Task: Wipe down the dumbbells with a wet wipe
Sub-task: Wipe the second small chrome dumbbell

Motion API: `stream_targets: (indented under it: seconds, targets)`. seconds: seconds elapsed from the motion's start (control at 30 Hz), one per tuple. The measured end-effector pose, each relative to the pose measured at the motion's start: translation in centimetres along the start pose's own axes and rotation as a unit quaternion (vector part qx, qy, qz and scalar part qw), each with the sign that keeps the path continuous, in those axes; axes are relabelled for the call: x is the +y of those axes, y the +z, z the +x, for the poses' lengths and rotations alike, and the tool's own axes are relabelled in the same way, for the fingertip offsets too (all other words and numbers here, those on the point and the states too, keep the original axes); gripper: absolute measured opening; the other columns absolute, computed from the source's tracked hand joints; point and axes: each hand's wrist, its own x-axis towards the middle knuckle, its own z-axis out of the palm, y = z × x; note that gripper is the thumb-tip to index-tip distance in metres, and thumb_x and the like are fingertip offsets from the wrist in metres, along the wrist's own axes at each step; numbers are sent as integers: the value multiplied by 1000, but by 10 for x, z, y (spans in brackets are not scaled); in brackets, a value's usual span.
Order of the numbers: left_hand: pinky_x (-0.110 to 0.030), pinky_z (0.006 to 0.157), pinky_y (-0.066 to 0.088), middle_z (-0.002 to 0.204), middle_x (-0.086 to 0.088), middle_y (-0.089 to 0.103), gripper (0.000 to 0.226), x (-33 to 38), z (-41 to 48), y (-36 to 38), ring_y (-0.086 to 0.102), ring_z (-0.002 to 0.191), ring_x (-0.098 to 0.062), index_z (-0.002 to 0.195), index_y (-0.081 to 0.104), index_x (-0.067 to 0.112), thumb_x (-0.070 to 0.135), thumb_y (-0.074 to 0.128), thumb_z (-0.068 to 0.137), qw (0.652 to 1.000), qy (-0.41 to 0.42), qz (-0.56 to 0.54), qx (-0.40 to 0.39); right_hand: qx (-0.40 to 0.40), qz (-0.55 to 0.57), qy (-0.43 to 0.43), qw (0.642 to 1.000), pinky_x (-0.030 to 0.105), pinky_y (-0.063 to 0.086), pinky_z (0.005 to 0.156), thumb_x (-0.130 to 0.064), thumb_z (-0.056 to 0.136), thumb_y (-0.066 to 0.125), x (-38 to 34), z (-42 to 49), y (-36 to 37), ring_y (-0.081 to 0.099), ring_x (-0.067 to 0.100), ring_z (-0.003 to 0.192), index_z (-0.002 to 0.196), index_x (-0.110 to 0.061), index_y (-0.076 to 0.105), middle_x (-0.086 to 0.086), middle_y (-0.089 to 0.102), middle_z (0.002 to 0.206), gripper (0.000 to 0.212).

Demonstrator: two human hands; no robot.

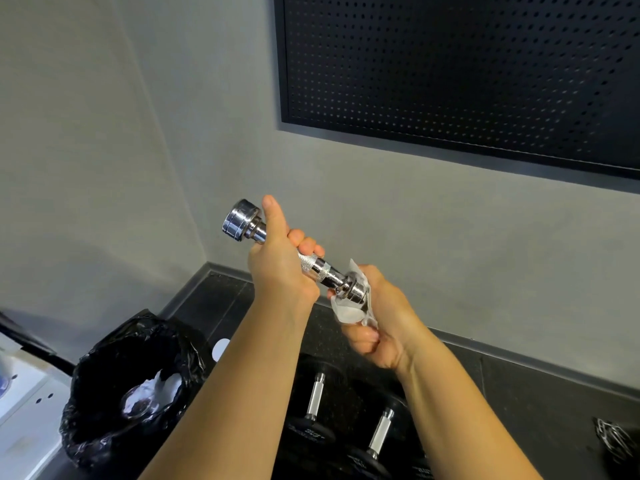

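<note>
Soft, even indoor light fills the frame, leaving the grey wall [104,133] flat and gently shaded while bright glints flare on the chrome dumbbell [313,264] at centre. The bottom of the frame falls dim, the black bin bag [104,393] swallowing detail, and wide-angle distortion bends the dark perforated panel [450,81] and wall lines toward the edges.

- We cannot see the middle of the dumbbell [313,264]; the left hand [280,268] covers it.
- The wipe [348,311] hides part of its near end.
- We see only bits of the black dumbbells [316,396] below.
</note>
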Motion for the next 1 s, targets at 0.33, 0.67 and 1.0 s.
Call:
stream_targets:
  seconds: [0.33, 0.67, 1.0]
  targets:
    - [-40, 94, 48, 81, -2, 40, 33, 5, 5, -4, 43, 69, -14, 83, 46, 10, 39, 56, 94, 985, -139, 11, 103, 249, -363, -471, 765, 29, 36, 49, -74, 86, 14, 34, 15, -2, 51, 16, 53, 94, -19, 47, -6, 51, 60, 64]
    - [-27, 52, 42, 58, 1, 41, 32, -8, 9, -10, 41, 46, -10, 73, 43, 11, 28, 52, 98, 986, -138, 16, 96, 134, -205, -369, 896, 25, 35, 49, -54, 88, 35, 22, 12, 1, 41, 7, 48, 68, -14, 47, -8, 48, 54, 46]
    - [-31, 62, 42, 70, -2, 37, 29, 2, 12, -10, 35, 57, -12, 75, 39, 10, 17, 37, 103, 974, -194, -54, 103, -101, 98, -230, 963, 20, 26, 40, -57, 86, 38, 25, 2, 6, 41, 13, 38, 107, -26, 67, 3, 64, 84, 47]
